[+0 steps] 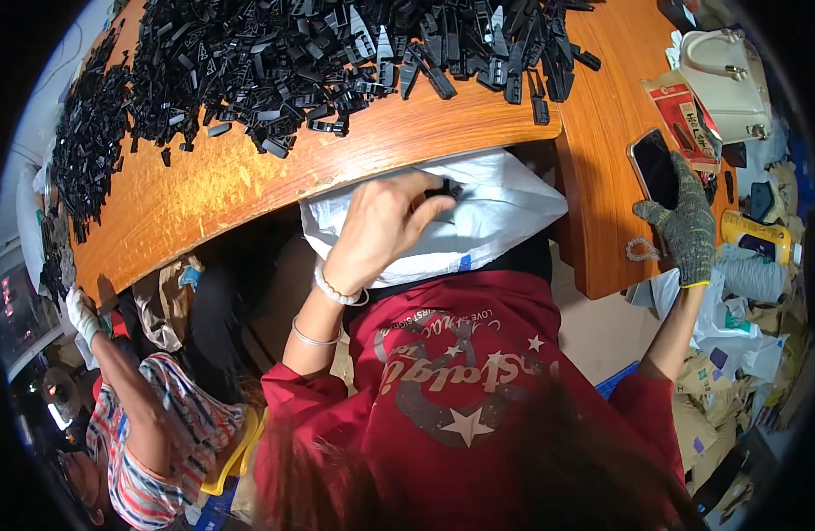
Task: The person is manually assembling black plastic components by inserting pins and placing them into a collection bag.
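Note:
My left hand [385,219], bare with bracelets at the wrist, is over the mouth of a white woven sack [514,199] on my lap. Its fingers are curled, and a small black plastic part [445,188] shows at the thumb and fingertips. On the right my right hand [688,223], in a grey knitted glove, grips a smartphone [655,168] by its near right edge, thumb below and fingers along the side. The phone's screen is dark. A heap of black plastic parts [275,71] covers the far side of the wooden table.
A beaded loop [642,250] and a red packet [684,119] lie on the right-hand tabletop [602,239]. Beyond stand a cream handbag [724,84], a yellow bottle [757,234] and a grey twine spool [751,276]. At left, a co-worker's gloved hand [82,314] reaches to the table.

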